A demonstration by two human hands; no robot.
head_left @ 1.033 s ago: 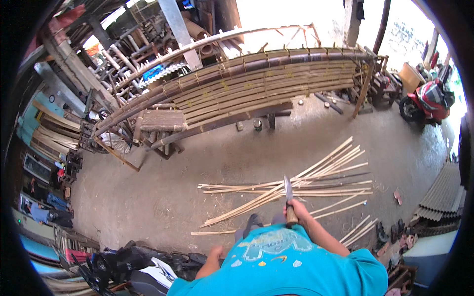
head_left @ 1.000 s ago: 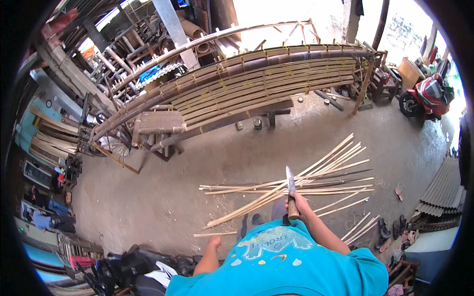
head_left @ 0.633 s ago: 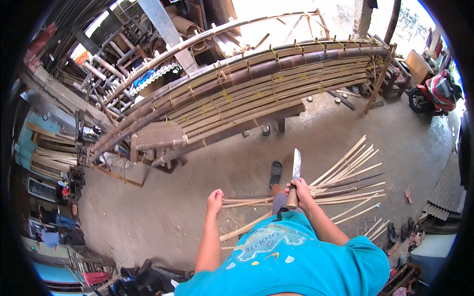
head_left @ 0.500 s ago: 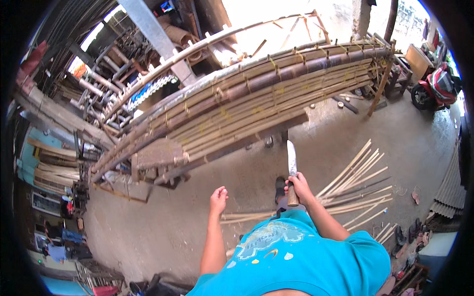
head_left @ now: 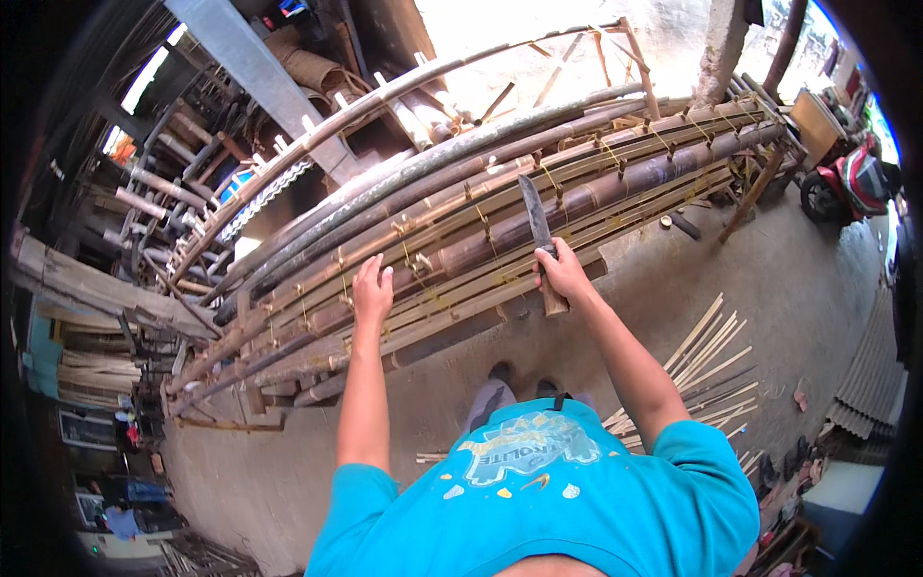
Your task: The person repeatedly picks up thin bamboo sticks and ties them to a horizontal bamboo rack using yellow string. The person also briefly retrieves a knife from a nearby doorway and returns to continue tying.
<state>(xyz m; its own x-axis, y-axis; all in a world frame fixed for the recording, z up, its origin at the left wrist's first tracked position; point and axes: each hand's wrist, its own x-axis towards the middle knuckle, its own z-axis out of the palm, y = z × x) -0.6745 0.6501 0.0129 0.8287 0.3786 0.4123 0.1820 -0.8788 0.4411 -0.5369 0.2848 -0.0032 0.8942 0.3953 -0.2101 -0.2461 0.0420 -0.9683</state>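
My right hand (head_left: 567,274) is wrapped round the wooden handle of a large knife (head_left: 536,213), its dark blade pointing up and away over the bamboo. My left hand (head_left: 372,290) is open, fingers up and thumb apart, over or against the near side of a long bamboo frame; contact cannot be made out. A thick brown bamboo pole (head_left: 615,192) runs along the frame, with pegs and yellow ties joining it to rows of split bamboo slats (head_left: 452,306).
Split bamboo strips (head_left: 707,351) lie fanned on the concrete floor (head_left: 288,471) to my right. More bamboo poles (head_left: 413,159) run behind the frame. A red motorbike (head_left: 854,188) stands at the far right, and corrugated sheets (head_left: 870,356) lie at the right edge.
I am closer to the bamboo frame. Both hands have moved forward and up toward it, the knife still in my right hand. My left hand's fingers have straightened from a loose curl.
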